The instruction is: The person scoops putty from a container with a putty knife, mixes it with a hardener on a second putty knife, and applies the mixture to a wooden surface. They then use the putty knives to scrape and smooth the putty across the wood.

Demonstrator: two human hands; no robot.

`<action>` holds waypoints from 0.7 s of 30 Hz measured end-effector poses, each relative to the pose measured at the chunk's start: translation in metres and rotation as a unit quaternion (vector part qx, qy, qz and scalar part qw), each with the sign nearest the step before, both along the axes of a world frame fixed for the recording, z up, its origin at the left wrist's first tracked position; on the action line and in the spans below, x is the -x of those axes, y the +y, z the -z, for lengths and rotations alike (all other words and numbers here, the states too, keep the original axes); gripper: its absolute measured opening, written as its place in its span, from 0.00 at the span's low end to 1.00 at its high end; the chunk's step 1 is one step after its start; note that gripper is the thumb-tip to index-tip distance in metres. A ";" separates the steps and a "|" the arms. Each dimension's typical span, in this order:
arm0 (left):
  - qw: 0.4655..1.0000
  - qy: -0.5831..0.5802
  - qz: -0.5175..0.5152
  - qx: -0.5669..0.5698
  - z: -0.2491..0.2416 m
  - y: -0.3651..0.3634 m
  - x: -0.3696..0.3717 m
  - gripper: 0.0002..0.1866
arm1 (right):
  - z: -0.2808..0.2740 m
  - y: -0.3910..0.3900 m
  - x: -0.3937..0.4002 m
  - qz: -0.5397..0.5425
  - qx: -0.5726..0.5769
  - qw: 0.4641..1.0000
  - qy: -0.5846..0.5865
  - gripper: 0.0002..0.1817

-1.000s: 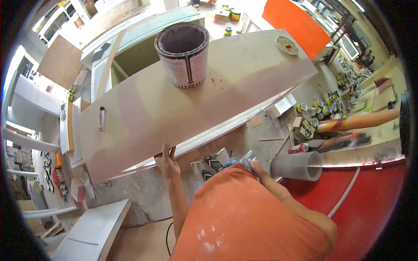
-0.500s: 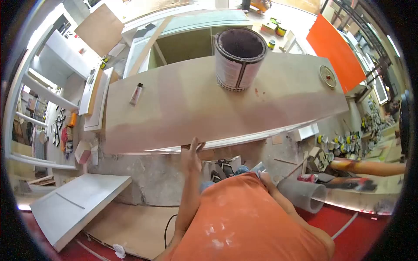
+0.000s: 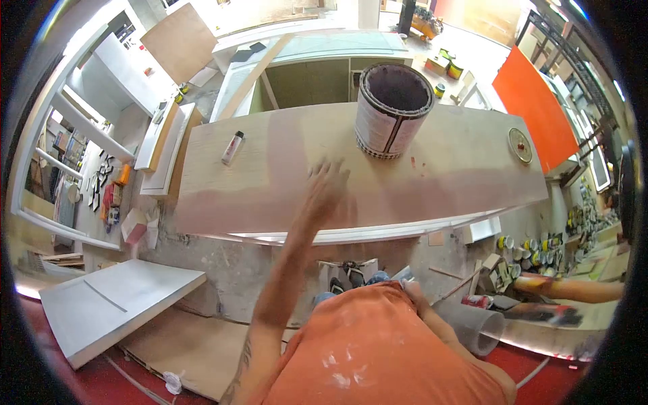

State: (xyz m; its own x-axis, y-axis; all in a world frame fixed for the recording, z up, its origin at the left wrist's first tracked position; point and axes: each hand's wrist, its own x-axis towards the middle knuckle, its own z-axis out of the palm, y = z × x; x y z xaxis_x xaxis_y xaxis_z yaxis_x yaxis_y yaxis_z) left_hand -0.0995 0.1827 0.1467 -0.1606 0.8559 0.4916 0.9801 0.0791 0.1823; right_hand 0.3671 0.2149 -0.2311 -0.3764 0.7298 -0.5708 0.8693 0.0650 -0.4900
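Observation:
My left hand [image 3: 328,182] reaches over the long wooden panel [image 3: 466,169], fingers stretched and apart with nothing in them; motion blurs it a little. It looks flat to the surface, but contact is hard to tell. Right of it stands a big paint can [image 3: 393,115] with a dark, smeared inside. A small tube [image 3: 233,147] lies on the panel's left part, a round metal lid [image 3: 519,145] near the right end. Low by my body, my right hand [image 3: 413,290] is closed on a putty knife [image 3: 404,274], whose flat pale blade shows; its handle is hidden.
A white board [image 3: 121,300] lies low on the left, over a brown sheet [image 3: 185,347]. Behind the panel is a glass-topped cabinet [image 3: 324,47]. An orange panel [image 3: 536,111] leans at right. A clear cylinder [image 3: 476,327] and several cans sit to my right.
My left hand has left the panel's front edge, moved up and forward over its surface, and spread its fingers. The view has shifted slightly. My right hand stays low with the putty knife.

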 end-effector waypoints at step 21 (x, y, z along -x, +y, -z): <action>0.985 0.053 -0.160 0.040 0.016 0.116 0.059 0.26 | -0.029 -0.016 -0.019 0.228 0.070 0.970 0.038 0.33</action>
